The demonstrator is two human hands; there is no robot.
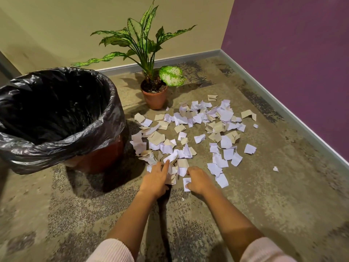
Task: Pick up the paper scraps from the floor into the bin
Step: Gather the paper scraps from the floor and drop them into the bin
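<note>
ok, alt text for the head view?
Two bare hands, left hand and right hand, gather torn paper scraps strewn across a floor. A bin lined with a black bag stands to the left, and a potted plant stands behind the scraps near the wall.

White and tan paper scraps [190,133] on mottled grey-brown floor [283,186]; black liner [56,103] over what looks like a reddish-brown bin [98,157]; green-speckled plant [139,38], terracotta pot [154,97], purple wall [292,44].
</note>
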